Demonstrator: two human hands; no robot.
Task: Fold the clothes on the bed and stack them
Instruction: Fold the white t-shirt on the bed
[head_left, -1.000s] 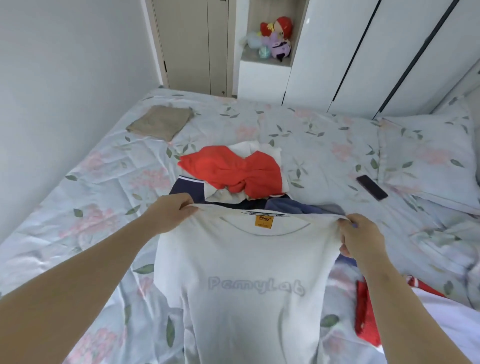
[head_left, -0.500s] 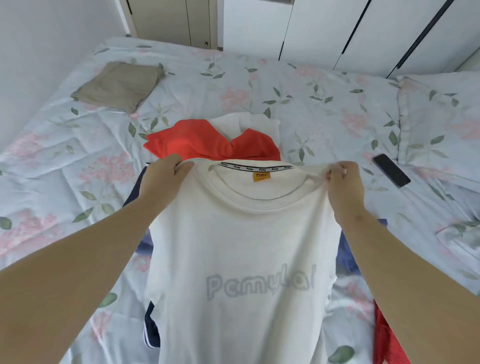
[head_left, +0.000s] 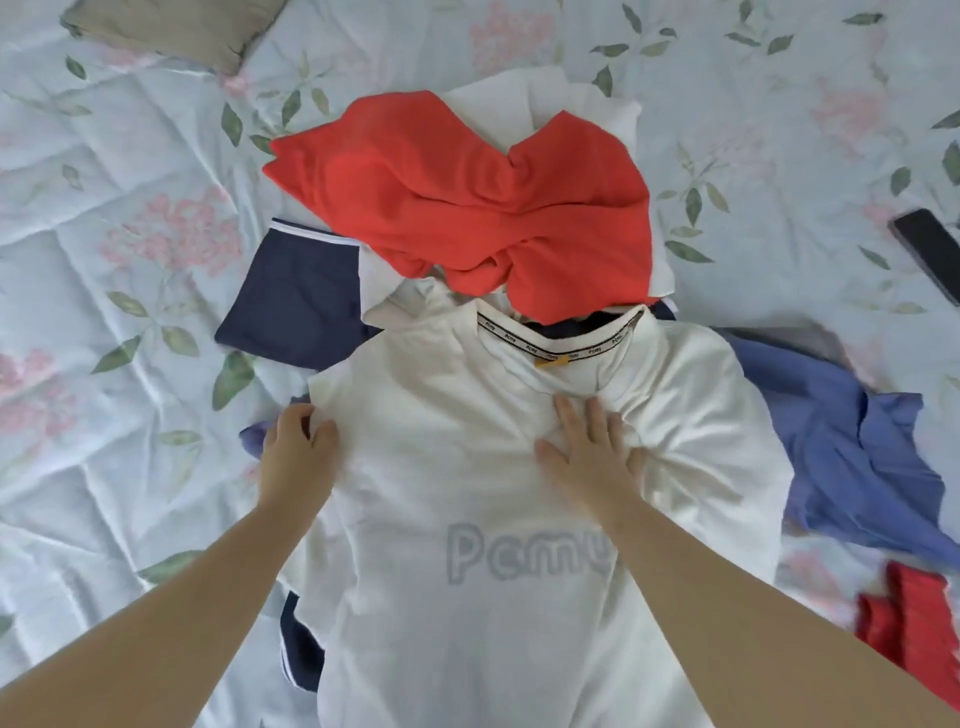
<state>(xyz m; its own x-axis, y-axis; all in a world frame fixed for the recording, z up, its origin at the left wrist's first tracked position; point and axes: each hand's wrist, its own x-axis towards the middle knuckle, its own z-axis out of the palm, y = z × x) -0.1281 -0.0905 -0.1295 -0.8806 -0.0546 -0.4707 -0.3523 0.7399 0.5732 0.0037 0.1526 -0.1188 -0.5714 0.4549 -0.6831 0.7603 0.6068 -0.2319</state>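
Observation:
A white T-shirt (head_left: 457, 467) with grey lettering lies spread flat on the bed, collar away from me, on top of other clothes. My left hand (head_left: 296, 457) grips the edge of its left sleeve with curled fingers. My right hand (head_left: 587, 452) presses flat on the chest just below the collar, fingers straight. Beyond the collar a crumpled red garment (head_left: 467, 202) lies on another white piece (head_left: 545, 93). A navy garment (head_left: 291, 301) shows at the left and a blue garment (head_left: 841, 441) at the right.
A folded khaki garment (head_left: 171, 26) lies at the far left on the floral bedspread (head_left: 104, 234). A black phone (head_left: 930, 254) rests at the right edge. Another red piece (head_left: 914, 634) sits at the lower right.
The white T-shirt, held up by its shoulders before, now lies flat on the pile. My right hand let go and presses on the chest; my left moved down to the sleeve edge.

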